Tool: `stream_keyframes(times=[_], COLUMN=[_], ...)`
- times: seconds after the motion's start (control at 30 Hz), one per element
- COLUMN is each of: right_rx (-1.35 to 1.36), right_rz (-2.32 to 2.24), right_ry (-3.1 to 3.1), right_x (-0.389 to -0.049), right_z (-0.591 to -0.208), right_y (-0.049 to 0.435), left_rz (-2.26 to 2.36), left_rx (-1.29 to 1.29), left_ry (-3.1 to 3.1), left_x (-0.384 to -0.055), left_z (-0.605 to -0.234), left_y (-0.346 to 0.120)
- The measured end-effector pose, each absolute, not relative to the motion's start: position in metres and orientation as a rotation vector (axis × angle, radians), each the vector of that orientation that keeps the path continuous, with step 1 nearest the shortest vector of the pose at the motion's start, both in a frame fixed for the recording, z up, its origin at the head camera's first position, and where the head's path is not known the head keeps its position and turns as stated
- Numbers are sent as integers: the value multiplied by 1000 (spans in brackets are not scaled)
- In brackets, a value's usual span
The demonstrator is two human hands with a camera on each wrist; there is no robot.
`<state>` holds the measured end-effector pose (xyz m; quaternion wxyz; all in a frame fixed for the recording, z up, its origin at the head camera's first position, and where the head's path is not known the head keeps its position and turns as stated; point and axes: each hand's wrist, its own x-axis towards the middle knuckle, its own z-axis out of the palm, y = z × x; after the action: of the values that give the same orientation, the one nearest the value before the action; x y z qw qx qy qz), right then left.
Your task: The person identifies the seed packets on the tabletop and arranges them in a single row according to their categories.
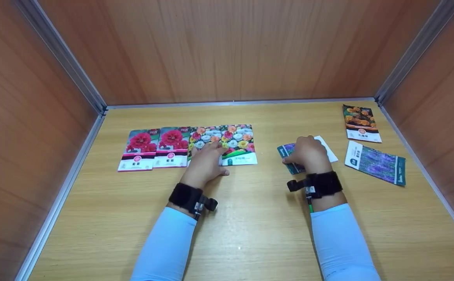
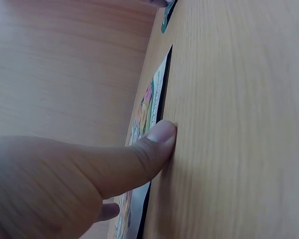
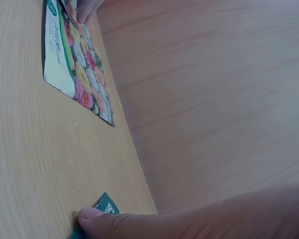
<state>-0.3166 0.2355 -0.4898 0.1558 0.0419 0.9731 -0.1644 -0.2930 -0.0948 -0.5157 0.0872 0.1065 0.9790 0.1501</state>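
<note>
- Left hand [image 1: 207, 162]: its fingers are spread apart over the left mixed-bloom packet [image 1: 205, 134], 1 finger reaching the edge of the right mixed-bloom packet [image 1: 237, 144]. The thumb [image 2: 149, 144] sticks out just beside the near edges; whether its tip touches the worktop [image 1: 242, 234] I cannot tell.
- Right hand [image 1: 310, 154]: its fingers are curled across the held lavender packet [image 1: 287, 150], clamped on it with the thumb at the left side; the other fingertips are hidden.
- The held lavender packet is at the right of centre on the worktop, slanted, its purple picture and teal edge showing left of the hand, its white end right.
- 2 pink-flower packets [image 1: 137, 148] continue the row leftward, upright to the viewer, edges meeting or slightly overlapping.
- Right of the right hand lies 1 loose lavender packet [image 1: 381, 164], slanted, with 1 orange-flower packet [image 1: 362, 121] just beyond it.
- 3 wood-grain panels [image 1: 230, 50] enclose the worktop, all 7 packets inside.
</note>
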Motion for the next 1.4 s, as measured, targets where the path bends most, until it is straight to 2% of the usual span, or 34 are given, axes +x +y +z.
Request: stream_keyframes(times=[0.37, 0.77, 1.4], right_rx=[-60, -69, -99], right_rz=[-472, -626, -591], right_ry=[2744, 2692, 2594], right_x=[-324, -320, -320], right_z=[-500, -503, -498], right_y=[227, 223, 211], left_rz=[415, 431, 474], left_rx=[342, 358, 381], left_ry=[2918, 2918, 2923], left_x=[-292, -291, -291], left_z=[-515, -517, -517], left_y=[-90, -92, -94])
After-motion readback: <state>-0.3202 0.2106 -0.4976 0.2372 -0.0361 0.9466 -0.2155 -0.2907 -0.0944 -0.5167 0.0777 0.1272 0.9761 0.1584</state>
